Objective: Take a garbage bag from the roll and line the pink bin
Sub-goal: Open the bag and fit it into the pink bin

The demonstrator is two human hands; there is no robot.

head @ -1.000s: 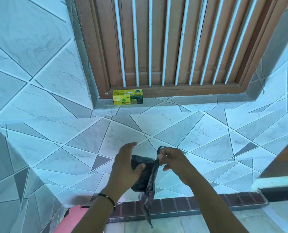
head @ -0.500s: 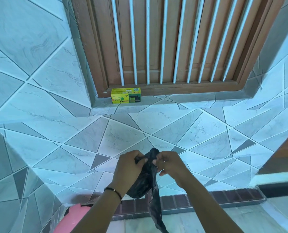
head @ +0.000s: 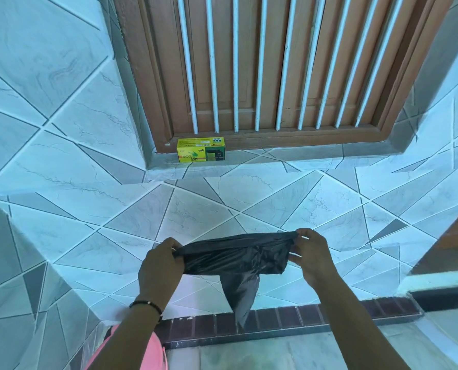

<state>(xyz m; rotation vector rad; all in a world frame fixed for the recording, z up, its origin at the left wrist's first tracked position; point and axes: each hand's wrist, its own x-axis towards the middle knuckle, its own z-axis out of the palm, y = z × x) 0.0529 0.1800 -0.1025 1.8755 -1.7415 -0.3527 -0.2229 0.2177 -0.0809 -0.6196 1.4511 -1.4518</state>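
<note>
I see the left hand [head: 160, 265] and the right hand [head: 312, 259] stretching a thin black plastic garbage bag [head: 235, 256] between them in front of the pale tiled wall [head: 62, 145]. Each hand's fingers pinch one end of the bag's top edge, and a loose fold hangs down from its middle. The pink bin [head: 153, 351] peeks in at the bottom, under the left forearm. A yellow cardboard bin-bag box [head: 200, 149] sits on the sill below the brown barred wooden window [head: 276, 62].
</note>
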